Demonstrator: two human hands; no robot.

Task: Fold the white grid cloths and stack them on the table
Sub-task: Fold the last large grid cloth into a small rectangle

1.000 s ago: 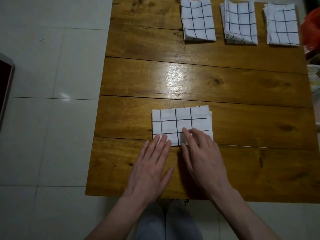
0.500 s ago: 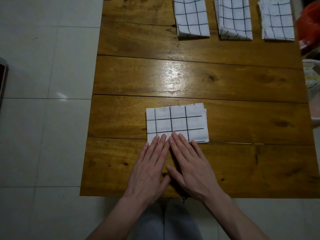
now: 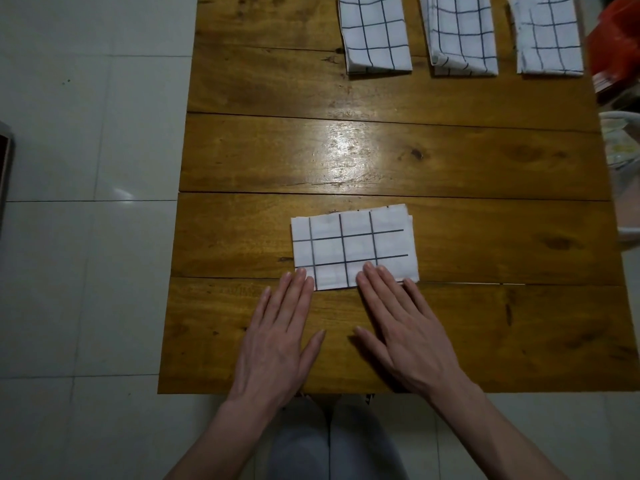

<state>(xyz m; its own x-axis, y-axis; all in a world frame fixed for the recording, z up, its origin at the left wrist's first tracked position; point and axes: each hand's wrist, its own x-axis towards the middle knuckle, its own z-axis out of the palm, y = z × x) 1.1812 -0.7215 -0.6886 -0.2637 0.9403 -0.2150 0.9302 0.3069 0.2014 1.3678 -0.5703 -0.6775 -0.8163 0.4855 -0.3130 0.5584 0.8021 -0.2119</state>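
Four white grid cloths lie on the wooden table [image 3: 398, 161]: one folded cloth [image 3: 353, 249] near the front edge, and three folded piles along the far edge at about 12 to 1 o'clock, namely the left pile [image 3: 374, 32], the middle pile [image 3: 460, 32] and the right pile [image 3: 547, 32], each set apart from its neighbour. Both hands lie flat with fingers straight and grasp nothing. The left hand [image 3: 277, 341] touches the near left corner of the folded cloth with its fingertips; the right hand [image 3: 408, 334] presses the near right edge, at about 5 o'clock on the cloth. The cloth appears thin, light and limp, with layered edges slightly offset at its right end, so it will likely sag or unfold if lifted by one corner. A secure hold would be both short ends pinched through all layers, or a flat palm slid beneath. The fold appears complete; transfer to a pile seems the remaining step.
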